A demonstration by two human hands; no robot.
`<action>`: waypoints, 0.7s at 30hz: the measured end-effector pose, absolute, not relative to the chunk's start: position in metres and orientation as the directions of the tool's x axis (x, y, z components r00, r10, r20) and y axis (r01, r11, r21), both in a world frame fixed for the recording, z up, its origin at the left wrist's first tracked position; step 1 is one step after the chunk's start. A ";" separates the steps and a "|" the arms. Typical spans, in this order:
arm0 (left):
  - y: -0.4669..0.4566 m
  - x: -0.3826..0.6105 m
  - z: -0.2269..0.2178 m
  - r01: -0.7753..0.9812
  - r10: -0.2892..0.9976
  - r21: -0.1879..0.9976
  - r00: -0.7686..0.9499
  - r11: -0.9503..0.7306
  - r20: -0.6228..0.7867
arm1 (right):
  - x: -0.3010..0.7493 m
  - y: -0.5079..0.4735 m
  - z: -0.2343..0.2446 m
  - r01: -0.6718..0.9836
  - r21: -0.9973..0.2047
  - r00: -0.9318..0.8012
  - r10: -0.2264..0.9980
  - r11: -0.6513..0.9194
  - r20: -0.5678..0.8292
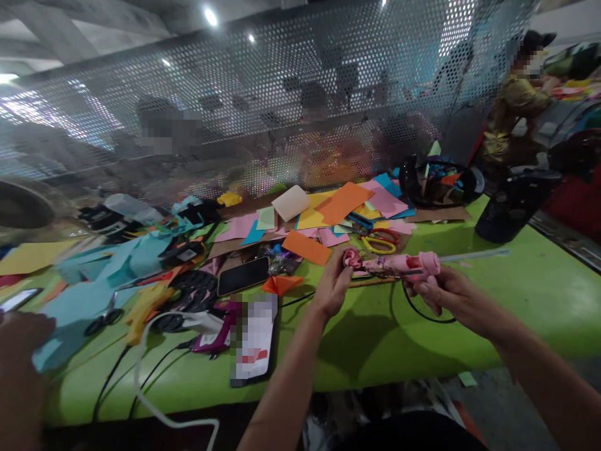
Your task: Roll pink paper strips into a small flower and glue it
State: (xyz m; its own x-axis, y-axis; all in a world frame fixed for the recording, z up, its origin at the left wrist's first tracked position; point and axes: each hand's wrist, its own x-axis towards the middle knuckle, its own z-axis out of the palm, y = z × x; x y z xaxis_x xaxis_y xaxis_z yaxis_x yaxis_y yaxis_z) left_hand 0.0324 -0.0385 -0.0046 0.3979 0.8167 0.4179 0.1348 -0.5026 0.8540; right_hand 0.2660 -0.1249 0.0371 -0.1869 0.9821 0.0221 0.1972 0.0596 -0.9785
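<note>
My left hand [334, 283] pinches a small pink paper rose [352, 257] above the green table [539, 294]. My right hand [439, 290] is closed round the grip of a pink glue gun [406, 265], whose nozzle points left at the rose. A clear glue stick [474, 255] sticks out of the gun's back end to the right, and its black cord [422, 313] loops down onto the table under my right hand.
Coloured paper sheets [345, 203], red-and-yellow scissors [380, 241], a black phone [243, 275], a yellow glue gun [145, 304] and cables litter the table's far and left parts. A black bottle [514, 203] stands at the right. A perforated metal screen [282, 106] backs the table. Another person sits at far right [516, 100].
</note>
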 end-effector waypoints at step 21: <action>-0.039 0.031 -0.006 0.157 0.782 0.810 0.413 -0.565 0.466 | 0.268 -0.126 0.048 0.448 -0.878 -0.168 0.981 0.168 0.103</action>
State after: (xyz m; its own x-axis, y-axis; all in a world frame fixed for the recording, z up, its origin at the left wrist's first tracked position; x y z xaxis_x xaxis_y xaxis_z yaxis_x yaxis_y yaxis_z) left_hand 0.0314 -0.0390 -0.0061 0.4129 0.7824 0.4663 0.1568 -0.5654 0.8098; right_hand 0.2676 -0.1255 0.0479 -0.1675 0.9805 0.1025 0.4479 0.1684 -0.8781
